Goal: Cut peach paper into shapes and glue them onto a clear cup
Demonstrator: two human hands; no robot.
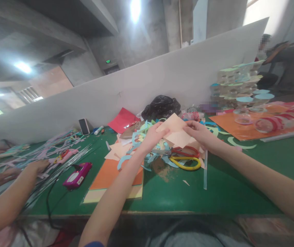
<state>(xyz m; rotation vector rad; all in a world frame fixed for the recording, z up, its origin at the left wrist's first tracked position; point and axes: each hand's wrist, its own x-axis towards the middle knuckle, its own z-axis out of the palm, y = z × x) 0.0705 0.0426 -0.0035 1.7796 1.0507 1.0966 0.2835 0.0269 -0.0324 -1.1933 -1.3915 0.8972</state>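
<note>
Between my two hands is a piece of pale peach paper [176, 127], raised above the green table. My left hand [154, 134] pinches its left side, thumb on the near face. At the right corner, my right hand [196, 132] grips it with thumb and bent fingers. Just below lies a pair of scissors [185, 163] with red and yellow handles, their blades among blue paper scraps [150, 160]. More peach paper [116, 151] lies to the left, beside a stack topped with an orange sheet [105, 175].
A co-worker's hands [37, 167] are among pastel strips at the left. Nearby sit a purple power strip [77, 175] with a black cord and a phone [84, 127]. A black plastic bag [161, 107] is behind my hands. Clear plastic cups [242, 116] and a bottle [283, 118] stand right.
</note>
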